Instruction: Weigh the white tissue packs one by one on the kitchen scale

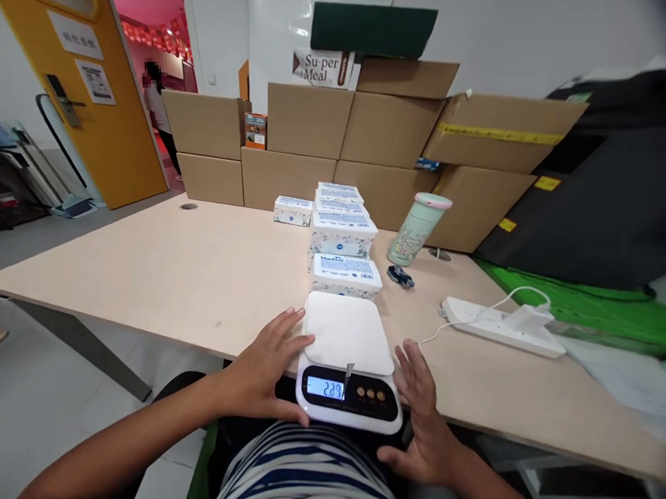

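A white digital kitchen scale (346, 359) with a lit display sits at the front edge of the table, close to my body. Against its left side is my left hand (269, 366), fingers spread, fingertips at the edge of the weighing plate and thumb near the front corner. My right hand (420, 404) is beside the scale's right side, fingers up and thumb apart, holding nothing. Whether it touches the casing is hard to tell. Just behind the scale stand several white packs of tissues (345, 271) in a row, with one smaller pack (292, 211) to their left.
A mint-green tumbler (417, 227) and a small dark item (400, 277) stand right of the packs. A white power strip (502, 327) with a plugged-in charger lies at the right. Stacked cardboard boxes (310, 122) line the table's back. A person (158, 114) is beyond the yellow door.
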`<state>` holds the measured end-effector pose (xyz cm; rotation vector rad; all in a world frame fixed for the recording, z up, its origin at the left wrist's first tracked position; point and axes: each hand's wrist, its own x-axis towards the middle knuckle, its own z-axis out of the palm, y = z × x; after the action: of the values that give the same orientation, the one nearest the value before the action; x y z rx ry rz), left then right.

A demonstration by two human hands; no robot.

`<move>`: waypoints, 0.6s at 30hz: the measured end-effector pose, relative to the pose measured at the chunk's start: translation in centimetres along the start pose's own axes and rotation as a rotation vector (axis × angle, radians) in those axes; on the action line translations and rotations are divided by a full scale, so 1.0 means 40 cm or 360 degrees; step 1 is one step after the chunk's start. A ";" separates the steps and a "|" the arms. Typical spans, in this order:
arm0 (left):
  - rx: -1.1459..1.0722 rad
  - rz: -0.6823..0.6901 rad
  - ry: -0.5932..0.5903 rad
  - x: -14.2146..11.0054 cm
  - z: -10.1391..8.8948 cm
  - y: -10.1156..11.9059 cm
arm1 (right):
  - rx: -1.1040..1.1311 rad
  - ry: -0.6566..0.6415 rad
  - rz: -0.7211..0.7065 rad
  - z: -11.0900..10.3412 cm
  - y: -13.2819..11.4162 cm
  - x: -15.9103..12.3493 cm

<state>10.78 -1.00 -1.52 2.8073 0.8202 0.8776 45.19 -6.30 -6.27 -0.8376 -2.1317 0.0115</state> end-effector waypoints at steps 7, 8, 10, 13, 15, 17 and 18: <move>0.0596 -0.0347 0.0422 -0.117 -0.071 -0.120 | -0.0340 0.0173 -0.0618 -0.067 0.079 0.086; 0.0680 -0.0481 0.0481 -0.145 -0.089 -0.144 | -0.0375 0.0083 -0.0693 -0.079 0.081 0.145; 0.0785 -0.0739 0.0561 -0.199 -0.114 -0.181 | -0.0413 -0.0496 -0.0613 -0.084 0.070 0.311; 0.0847 -0.0939 0.0675 -0.259 -0.110 -0.193 | -0.0432 -0.1078 -0.0264 -0.024 0.054 0.646; 0.0892 -0.0917 0.0761 -0.282 -0.085 -0.179 | -0.0452 -0.1150 -0.0352 0.053 0.074 0.876; 0.0982 -0.0845 0.0831 -0.294 -0.056 -0.158 | -0.0615 -0.1061 -0.0386 0.142 0.125 1.068; 0.1045 -0.0832 0.0867 -0.298 -0.043 -0.148 | -0.0759 -0.1024 -0.0321 0.186 0.158 1.144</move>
<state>-1.17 -2.27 -7.47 2.5493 2.1354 1.4906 23.48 26.62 18.92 -0.9713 -2.8844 -0.3948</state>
